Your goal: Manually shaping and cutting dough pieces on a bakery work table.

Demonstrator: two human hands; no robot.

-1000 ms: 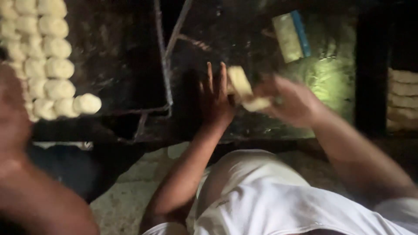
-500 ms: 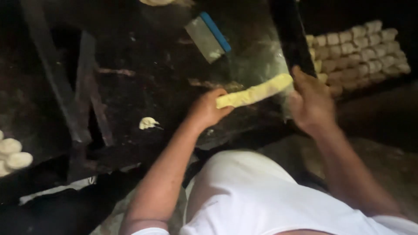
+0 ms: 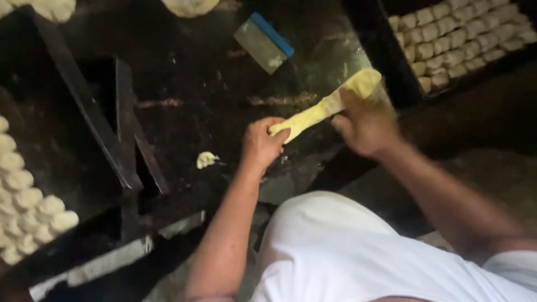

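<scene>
1. Far left, I see rows of small pale round dough balls (image 3: 25, 207) sitting on a dark tray (image 3: 72, 246); the frame edge cuts the tray off, so I cannot count the balls.

2. On the dark, greasy metal counter (image 3: 184, 78), a small torn scrap of pale dough (image 3: 206, 159) lies alone, well apart from both hands.

3. My left hand (image 3: 262, 144) has its fingers curled tight round the near end of a long yellow rope of soft dough (image 3: 321, 109), which runs up and to the right, just above the counter.

4. At the back lies a flat metal scraper with a blue handle (image 3: 263, 42), untouched.

5. My right hand (image 3: 363, 123) grips the rope's far, thicker end; its fingers are wrapped under and hidden, so I judge them closed on the dough rather than see it.

6. Far right, a second dark tray (image 3: 391, 72) holds packed rows of pale squarish dough pieces (image 3: 458, 39).

7. I judge the step in hand to be stretching the rope between both hands; the next move calls for an even pull so it does not thin and tear mid-length.

8. The light is dim, the counter's far edge is cut off, and pale lumps at the top edge are too cropped to name.
</scene>
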